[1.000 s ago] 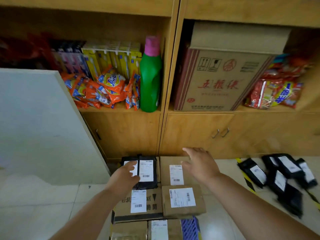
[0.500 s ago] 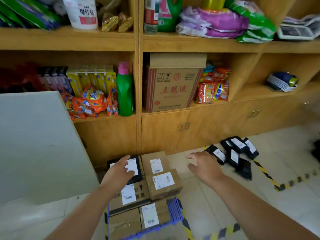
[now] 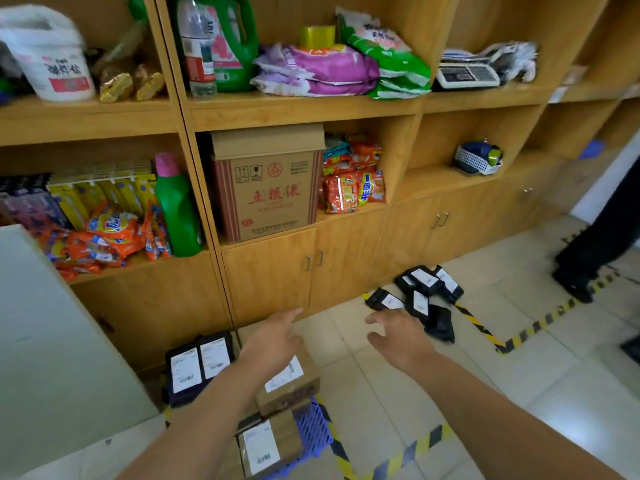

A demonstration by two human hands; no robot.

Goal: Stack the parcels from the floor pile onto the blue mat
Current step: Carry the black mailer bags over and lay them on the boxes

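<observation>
Left hand [image 3: 273, 344] has lifted off the black parcels [image 3: 199, 367] on the stack and now hovers, fingers extended, over the brown boxes [image 3: 287, 382]. Right hand [image 3: 401, 337] has advanced toward the floor pile [image 3: 420, 296] beside the striped tape, fingers spread, empty. The view has tilted up and right, exposing upper shelves and a standing person's legs [image 3: 595, 251].

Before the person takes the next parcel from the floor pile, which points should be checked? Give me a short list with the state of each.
1. Right hand holds nothing: ok.
2. Left hand holds nothing: ok.
3. Black plastic parcels in the floor pile remain to move: ok.
4. Bare tiles between right hand and pile: ok.
5. Free room on the blue lattice mat: cannot tell; brown cardboard boxes cover most of it.
</observation>
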